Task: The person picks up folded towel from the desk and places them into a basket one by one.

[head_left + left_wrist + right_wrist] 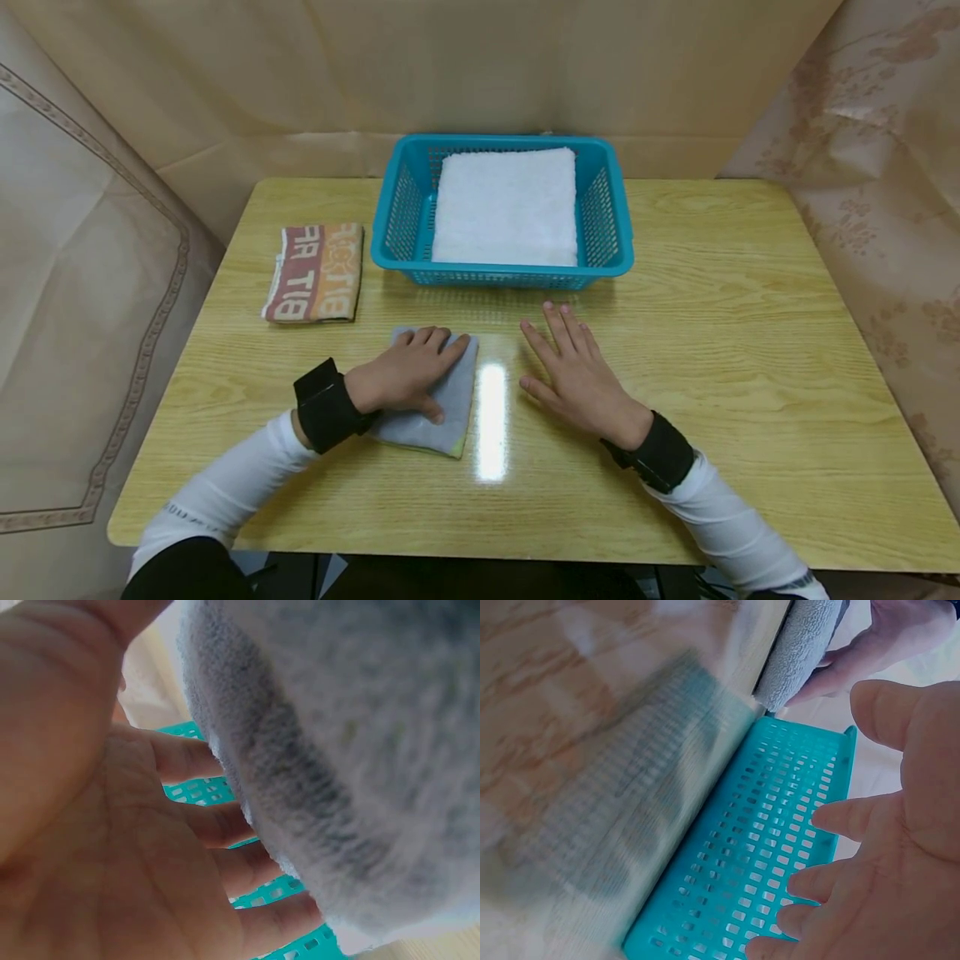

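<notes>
A folded grey-blue towel (455, 392) with a yellow-green lower edge lies on the table. My left hand (405, 372) rests over its upper left part, fingers and thumb spread on it. Up close in the left wrist view, the fluffy towel (360, 772) hides the fingertips of the left hand (142, 847). To the right of the towel, my right hand (581, 379) hovers palm down with its fingers extended and nothing held. From the right wrist, the right hand (900, 847) appears in front of the blue basket (742, 847).
At the back middle stands the blue plastic basket (502, 273), with a folded white towel (506, 208) inside. Left of it lies a folded towel with maroon and orange lettering (315, 273). Curtains (480, 75) enclose the wooden table (735, 333).
</notes>
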The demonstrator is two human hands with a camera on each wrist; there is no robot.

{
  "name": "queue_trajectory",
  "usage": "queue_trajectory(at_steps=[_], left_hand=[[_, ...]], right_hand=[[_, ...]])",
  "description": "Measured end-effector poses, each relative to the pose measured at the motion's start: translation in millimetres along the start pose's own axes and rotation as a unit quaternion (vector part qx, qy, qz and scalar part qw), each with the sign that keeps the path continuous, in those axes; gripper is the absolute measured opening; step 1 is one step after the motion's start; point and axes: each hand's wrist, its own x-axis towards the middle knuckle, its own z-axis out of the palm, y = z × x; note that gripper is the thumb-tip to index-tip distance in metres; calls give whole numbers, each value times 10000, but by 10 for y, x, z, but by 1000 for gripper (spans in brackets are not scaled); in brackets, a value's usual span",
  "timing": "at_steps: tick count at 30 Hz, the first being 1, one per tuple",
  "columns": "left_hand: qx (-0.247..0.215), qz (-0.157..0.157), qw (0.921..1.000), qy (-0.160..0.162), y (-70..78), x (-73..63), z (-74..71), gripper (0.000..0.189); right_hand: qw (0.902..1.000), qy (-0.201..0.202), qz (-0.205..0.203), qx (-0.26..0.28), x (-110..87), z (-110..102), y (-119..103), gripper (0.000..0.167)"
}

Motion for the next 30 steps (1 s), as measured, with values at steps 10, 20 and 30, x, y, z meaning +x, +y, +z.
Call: queue_trajectory(at_steps=[10, 20, 30], left_hand=[[-28, 4, 9999, -96, 63, 57, -4, 113], [-66, 114, 9993, 337, 79, 93, 50, 116], [-172, 214, 9988, 397, 122, 144, 72, 89]], right_hand=[[9999, 89, -77, 25, -26, 15, 17, 75], [9996, 214, -168, 39, -31, 19, 4, 75], [9991, 311, -275, 43, -11, 33, -19, 74]])
